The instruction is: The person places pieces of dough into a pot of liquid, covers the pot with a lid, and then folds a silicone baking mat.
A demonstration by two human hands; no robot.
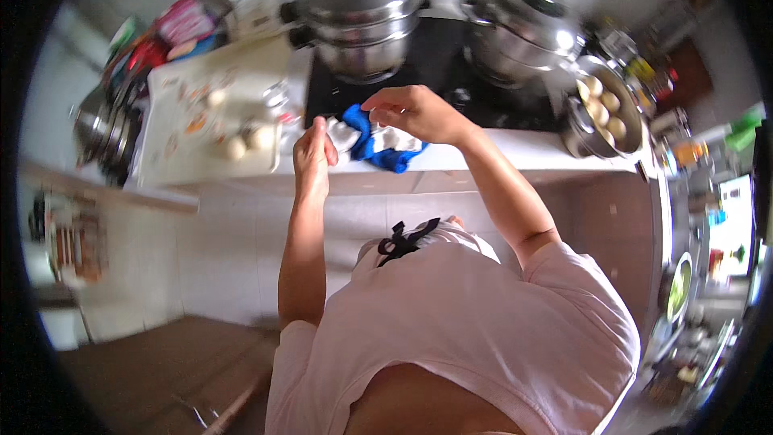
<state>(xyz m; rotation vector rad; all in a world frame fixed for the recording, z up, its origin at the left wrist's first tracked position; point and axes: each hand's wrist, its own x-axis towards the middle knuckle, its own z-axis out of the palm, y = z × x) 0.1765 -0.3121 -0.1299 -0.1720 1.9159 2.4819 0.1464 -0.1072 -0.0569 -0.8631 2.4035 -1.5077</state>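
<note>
My left hand (313,160) hovers at the counter's front edge, fingers pointing up and slightly apart, with nothing visible in it. My right hand (416,113) is bent over a blue and white cloth item (362,136), perhaps work gloves, that lies crumpled on the white counter. Its fingers curl loosely with a gap to the thumb; whether they touch the cloth is hard to tell. Left of my left hand, a pale tray or board (181,160) bears several whitish dough balls (236,147). A small clear glass container (276,96) stands beside the tray.
Behind my hands, a large lidded steel steamer pot (365,18) and a second lidded steel pot (513,24) stand on a black cooktop (438,42). To the right, a metal pot (631,115) holds several pale round pieces (598,113). Bags (184,21) crowd the back left.
</note>
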